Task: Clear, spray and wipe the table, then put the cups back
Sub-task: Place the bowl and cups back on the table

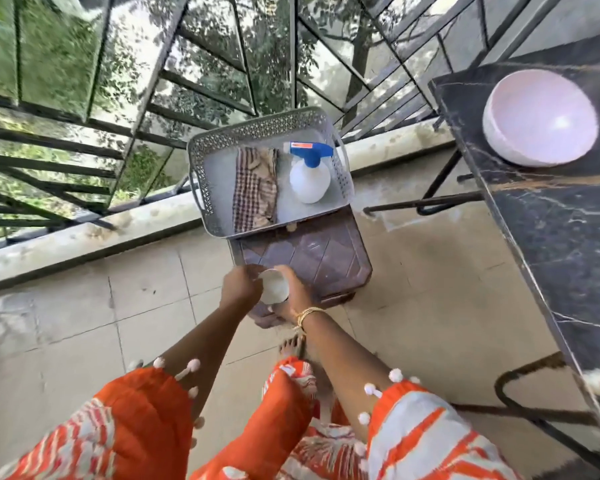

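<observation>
A small white cup (274, 285) sits between both my hands over the near left corner of a brown stool (321, 258). My left hand (239, 285) grips its left side and my right hand (293, 294) curls round its right side. A second white cup shows partly under my right hand. Behind the stool top, a grey perforated tray (222, 142) holds a checked cloth (255, 187) and a white spray bottle (309, 176) with a blue trigger. The black marble table (551, 220) stands to the right with a white bowl (539, 117) on it.
A black metal railing (118, 98) with glass runs along the balcony edge beyond a concrete kerb (84, 233). The table's black metal legs (440, 199) reach toward the stool. Tiled floor (84, 323) spreads to the left. My bare foot (291, 344) stands just below the stool.
</observation>
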Action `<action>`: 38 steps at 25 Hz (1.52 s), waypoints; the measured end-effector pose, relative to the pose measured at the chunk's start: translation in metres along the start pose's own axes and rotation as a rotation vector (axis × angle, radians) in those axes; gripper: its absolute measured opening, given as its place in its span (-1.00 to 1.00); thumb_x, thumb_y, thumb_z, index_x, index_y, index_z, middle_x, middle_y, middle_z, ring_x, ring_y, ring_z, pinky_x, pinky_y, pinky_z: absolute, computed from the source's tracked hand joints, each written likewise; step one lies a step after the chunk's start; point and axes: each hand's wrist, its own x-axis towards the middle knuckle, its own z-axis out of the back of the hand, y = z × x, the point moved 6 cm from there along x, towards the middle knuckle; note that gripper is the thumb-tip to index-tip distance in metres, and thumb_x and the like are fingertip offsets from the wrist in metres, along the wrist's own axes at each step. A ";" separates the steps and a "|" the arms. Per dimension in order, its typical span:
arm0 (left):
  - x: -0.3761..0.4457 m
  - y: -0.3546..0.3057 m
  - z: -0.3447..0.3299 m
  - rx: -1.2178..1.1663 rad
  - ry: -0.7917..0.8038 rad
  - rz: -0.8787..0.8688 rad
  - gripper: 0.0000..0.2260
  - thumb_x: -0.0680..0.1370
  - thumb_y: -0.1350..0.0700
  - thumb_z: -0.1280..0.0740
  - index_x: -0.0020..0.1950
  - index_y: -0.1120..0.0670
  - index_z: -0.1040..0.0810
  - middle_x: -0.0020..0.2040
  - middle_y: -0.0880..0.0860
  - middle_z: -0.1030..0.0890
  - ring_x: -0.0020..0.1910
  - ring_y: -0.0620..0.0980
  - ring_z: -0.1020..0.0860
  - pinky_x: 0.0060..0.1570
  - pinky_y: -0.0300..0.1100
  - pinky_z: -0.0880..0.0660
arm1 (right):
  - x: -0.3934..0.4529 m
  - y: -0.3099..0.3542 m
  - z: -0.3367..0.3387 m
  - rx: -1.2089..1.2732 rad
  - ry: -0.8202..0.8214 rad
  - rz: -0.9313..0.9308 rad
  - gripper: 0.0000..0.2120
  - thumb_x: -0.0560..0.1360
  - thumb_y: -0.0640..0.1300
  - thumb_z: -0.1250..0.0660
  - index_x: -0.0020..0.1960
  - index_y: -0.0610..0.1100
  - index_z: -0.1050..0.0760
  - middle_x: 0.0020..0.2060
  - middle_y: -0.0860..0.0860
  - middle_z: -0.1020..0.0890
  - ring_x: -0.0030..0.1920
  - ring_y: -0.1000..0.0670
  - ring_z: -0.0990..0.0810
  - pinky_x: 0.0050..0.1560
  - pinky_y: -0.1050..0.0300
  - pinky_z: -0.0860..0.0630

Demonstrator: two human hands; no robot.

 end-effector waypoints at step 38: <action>-0.009 -0.682 -0.194 0.399 0.302 -0.856 -0.62 0.54 0.16 -0.25 0.37 0.03 -0.48 0.38 0.09 -0.50 0.37 0.09 -0.44 0.37 -0.08 -0.34 | -0.058 -0.237 0.658 0.534 -0.965 -0.347 -0.30 -0.06 0.35 -0.45 0.00 0.03 -0.57 -0.14 0.02 -0.68 -0.21 -0.10 -0.69 -0.22 -0.04 -0.66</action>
